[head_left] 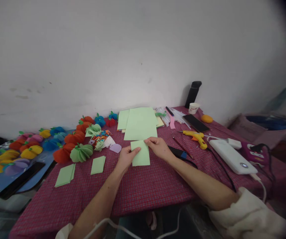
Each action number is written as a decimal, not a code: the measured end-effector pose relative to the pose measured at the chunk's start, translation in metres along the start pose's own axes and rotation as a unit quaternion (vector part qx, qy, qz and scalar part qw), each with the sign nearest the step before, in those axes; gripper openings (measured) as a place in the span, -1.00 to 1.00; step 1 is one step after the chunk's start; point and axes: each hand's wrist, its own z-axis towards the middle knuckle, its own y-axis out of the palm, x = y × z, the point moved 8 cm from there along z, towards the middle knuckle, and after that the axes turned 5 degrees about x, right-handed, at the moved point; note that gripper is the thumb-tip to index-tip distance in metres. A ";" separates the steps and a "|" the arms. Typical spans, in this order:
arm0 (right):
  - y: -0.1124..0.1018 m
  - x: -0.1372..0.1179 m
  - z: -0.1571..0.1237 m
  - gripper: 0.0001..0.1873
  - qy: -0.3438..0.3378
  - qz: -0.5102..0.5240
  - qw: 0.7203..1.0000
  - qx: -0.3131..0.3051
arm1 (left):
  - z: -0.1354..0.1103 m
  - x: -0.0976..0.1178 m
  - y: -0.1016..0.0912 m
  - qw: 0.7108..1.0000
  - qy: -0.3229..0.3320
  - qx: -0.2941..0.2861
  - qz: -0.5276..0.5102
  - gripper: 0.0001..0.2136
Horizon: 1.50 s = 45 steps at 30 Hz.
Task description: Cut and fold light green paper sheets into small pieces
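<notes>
A small rectangle of light green paper [141, 156] is held just above the red checked tablecloth, between both hands. My left hand [128, 156] pinches its left side, thumb lying on top. At the upper right corner my right hand [159, 147] grips the paper between thumb and fingers. Larger green sheets [141, 122] lie flat behind it. To the left rest two small stacks of cut green paper, a nearer one [65, 175] and another [98, 165]. The fingers under the paper are hidden.
Colourful paper pumpkins [75, 136] crowd the left, beside paper scraps [104, 139]. On the right are a yellow glue gun [196, 137], a pencil [182, 147], a phone [196, 123], a white power bank [230, 156], a purple power strip [253, 153], cables, a paper cup [194, 108] and a black bottle [193, 94].
</notes>
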 end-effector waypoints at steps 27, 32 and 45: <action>0.033 0.020 -0.025 -0.64 0.075 -0.023 0.987 -0.140 | -0.001 -0.008 -0.008 0.996 -0.008 0.030 -0.089 -0.65; 0.026 0.020 -0.021 -0.65 0.044 -0.068 0.990 -0.117 | -0.001 -0.011 -0.004 0.997 -0.003 0.009 -0.081 -0.64; -0.008 -0.002 -0.022 -0.64 -0.023 -0.250 0.957 -0.143 | -0.004 -0.009 -0.025 0.997 -0.030 0.074 -0.008 -0.63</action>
